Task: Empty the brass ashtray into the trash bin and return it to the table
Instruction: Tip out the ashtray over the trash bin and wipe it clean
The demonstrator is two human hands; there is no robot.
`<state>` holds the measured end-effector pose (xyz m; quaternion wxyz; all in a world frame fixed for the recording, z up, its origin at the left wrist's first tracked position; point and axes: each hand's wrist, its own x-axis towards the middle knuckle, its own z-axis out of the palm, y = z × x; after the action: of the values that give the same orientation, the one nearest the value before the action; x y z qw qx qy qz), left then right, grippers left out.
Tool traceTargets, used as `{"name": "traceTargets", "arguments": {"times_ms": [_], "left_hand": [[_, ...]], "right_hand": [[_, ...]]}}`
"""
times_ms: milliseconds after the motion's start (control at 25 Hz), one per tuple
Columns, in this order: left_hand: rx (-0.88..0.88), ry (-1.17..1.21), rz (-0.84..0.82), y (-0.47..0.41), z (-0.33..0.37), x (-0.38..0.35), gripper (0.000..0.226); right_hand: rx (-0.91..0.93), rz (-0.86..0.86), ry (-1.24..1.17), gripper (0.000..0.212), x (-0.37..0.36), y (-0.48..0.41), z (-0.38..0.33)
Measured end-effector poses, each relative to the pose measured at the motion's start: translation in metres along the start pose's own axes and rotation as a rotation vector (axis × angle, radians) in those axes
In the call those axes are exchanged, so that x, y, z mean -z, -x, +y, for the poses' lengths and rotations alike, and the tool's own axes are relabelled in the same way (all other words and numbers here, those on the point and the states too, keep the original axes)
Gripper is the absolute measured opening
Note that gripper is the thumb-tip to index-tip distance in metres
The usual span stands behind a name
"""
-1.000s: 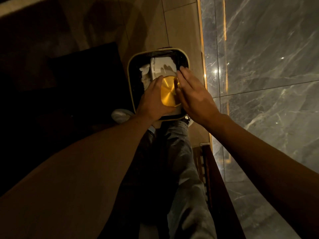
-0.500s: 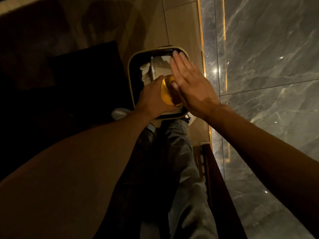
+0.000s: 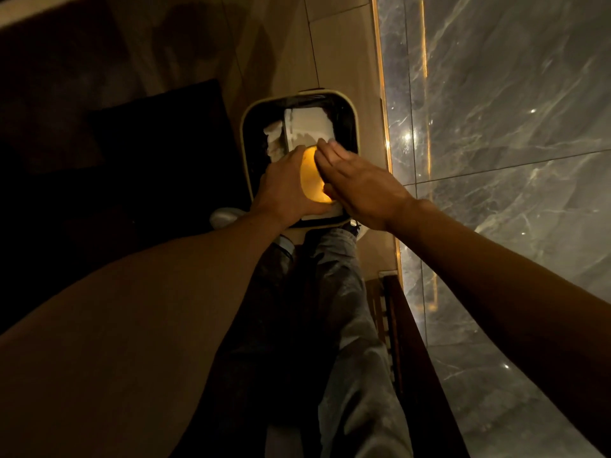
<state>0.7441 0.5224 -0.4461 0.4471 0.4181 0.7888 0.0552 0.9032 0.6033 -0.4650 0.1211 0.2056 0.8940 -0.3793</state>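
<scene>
The brass ashtray (image 3: 310, 175) is held upside down over the trash bin (image 3: 354, 127), its round golden underside facing me. My left hand (image 3: 281, 190) grips its left edge. My right hand (image 3: 357, 183) lies flat with fingers together against the ashtray's right side, holding nothing. The bin is a dark rounded square with a pale rim; white paper and crumpled tissue (image 3: 307, 127) lie inside it. The ashtray's inner side is hidden.
A grey marble wall (image 3: 496, 127) with a lit gold strip runs along the right. A dark mat (image 3: 158, 133) lies left of the bin on the tan tile floor. My legs in grey trousers (image 3: 347, 309) stand below; dark wooden furniture (image 3: 406, 342) is at lower right.
My right hand, raised with fingers spread half a second ago, has come back down flat onto the ashtray's underside. My left hand and the ashtray stay over the bin.
</scene>
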Motion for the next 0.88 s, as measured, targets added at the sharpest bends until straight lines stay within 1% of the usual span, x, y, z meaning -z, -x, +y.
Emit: {"name": "traceTargets", "arguments": {"times_ms": [120, 160, 200, 240, 320, 360, 400, 480, 520, 560, 680, 720, 840, 880], "left_hand": [[0.009, 0.072, 0.031, 0.003, 0.0, -0.003, 0.096], [0.009, 0.089, 0.046, 0.001, 0.001, -0.003, 0.095], [0.005, 0.102, 0.055, 0.0, 0.003, -0.003, 0.094], [-0.008, 0.101, 0.055, -0.001, 0.005, -0.003, 0.095], [-0.035, 0.058, 0.032, -0.002, 0.005, -0.003, 0.098], [-0.032, 0.047, 0.025, 0.0, 0.004, -0.003, 0.098], [-0.02, 0.059, 0.03, 0.001, 0.004, -0.002, 0.096], [-0.006, 0.093, 0.046, 0.001, 0.005, -0.001, 0.091], [-0.009, 0.102, 0.057, 0.0, 0.006, -0.001, 0.09], [-0.017, 0.108, 0.065, -0.001, 0.007, 0.0, 0.091], [-0.045, 0.058, 0.04, -0.003, 0.006, 0.002, 0.1], [-0.049, 0.046, 0.032, -0.001, 0.004, 0.003, 0.098], [-0.087, 0.083, 0.06, 0.0, 0.004, 0.004, 0.082], [-0.092, 0.091, 0.074, -0.001, 0.004, 0.005, 0.083]], "right_hand": [[-0.012, 0.273, -0.051, 0.054, 0.017, -0.003, -0.012], [-0.014, 0.324, -0.048, 0.053, 0.02, -0.003, -0.014], [-0.004, 0.324, -0.033, 0.053, 0.017, -0.002, -0.013], [0.013, 0.262, -0.019, 0.054, 0.011, -0.001, -0.01], [0.027, 0.051, 0.029, 0.057, 0.0, 0.0, -0.001], [0.028, 0.009, 0.039, 0.057, -0.002, 0.001, 0.0], [0.033, 0.032, 0.039, 0.056, -0.002, 0.001, -0.001], [0.038, 0.228, 0.006, 0.054, 0.009, 0.0, -0.01], [0.02, 0.295, -0.01, 0.053, 0.012, -0.001, -0.012], [0.008, 0.294, -0.028, 0.053, 0.01, -0.001, -0.012], [-0.015, 0.039, 0.002, 0.056, 0.0, 0.003, -0.004], [-0.006, 0.038, 0.017, 0.057, 0.001, 0.003, -0.003], [-0.007, 0.319, -0.032, 0.053, 0.019, -0.002, -0.014], [-0.011, 0.341, -0.044, 0.053, 0.02, -0.003, -0.015]]}}
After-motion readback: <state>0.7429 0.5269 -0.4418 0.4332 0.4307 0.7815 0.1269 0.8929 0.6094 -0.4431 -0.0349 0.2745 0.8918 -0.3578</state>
